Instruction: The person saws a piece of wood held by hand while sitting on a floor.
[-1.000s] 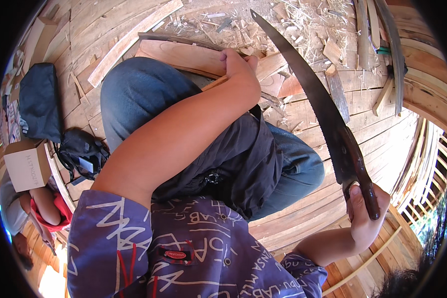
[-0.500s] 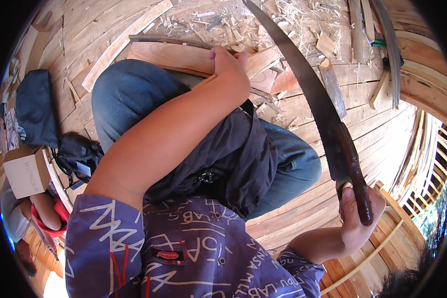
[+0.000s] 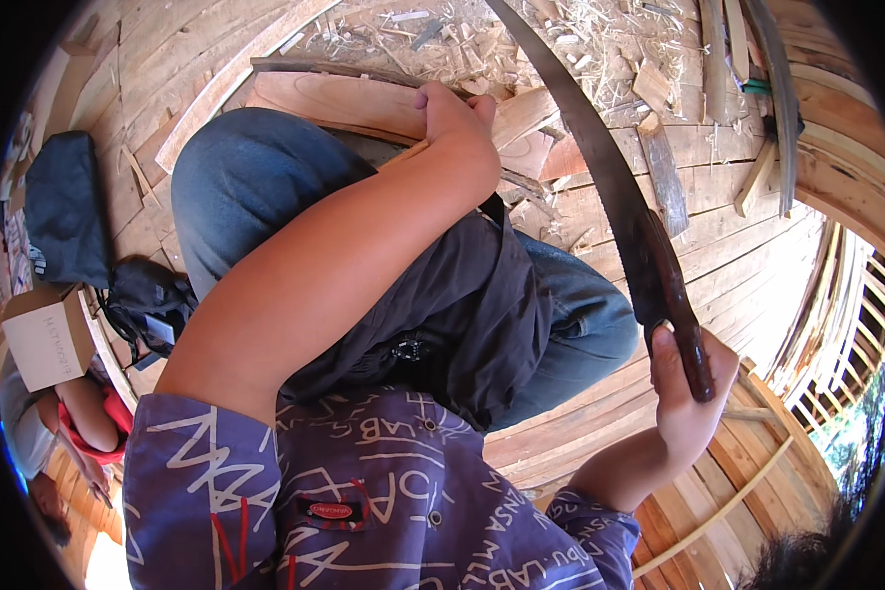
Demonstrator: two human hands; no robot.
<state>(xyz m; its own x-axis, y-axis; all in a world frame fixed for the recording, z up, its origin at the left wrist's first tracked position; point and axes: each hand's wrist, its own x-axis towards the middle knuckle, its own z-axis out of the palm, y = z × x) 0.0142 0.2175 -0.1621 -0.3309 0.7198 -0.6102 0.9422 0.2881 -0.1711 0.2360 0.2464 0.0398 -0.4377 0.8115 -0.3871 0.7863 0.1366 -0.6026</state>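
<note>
My right hand (image 3: 680, 408) is closed around the dark handle of a hand saw (image 3: 588, 143). The long, slightly curved blade slants up and to the left, its toothed edge on the left side. Ahead of my knees lies a pale wooden board (image 3: 334, 101), and my left hand (image 3: 454, 120) grips it with the fingers bent over its far side. My left arm stretches across my lap to reach it. The blade passes near the board's right end; whether it touches the wood I cannot tell.
Wood shavings (image 3: 600, 39) and offcuts (image 3: 665, 172) litter the plank floor. On the left are a dark bag (image 3: 66, 206), a black backpack (image 3: 147, 300) and a cardboard box (image 3: 49, 339). Another person's arm (image 3: 90, 421) shows beside the box. Curved timber walling (image 3: 836, 118) rises at right.
My right hand and the saw handle have moved up and a little to the left, pushing the blade farther forward. My left hand stays on the board.
</note>
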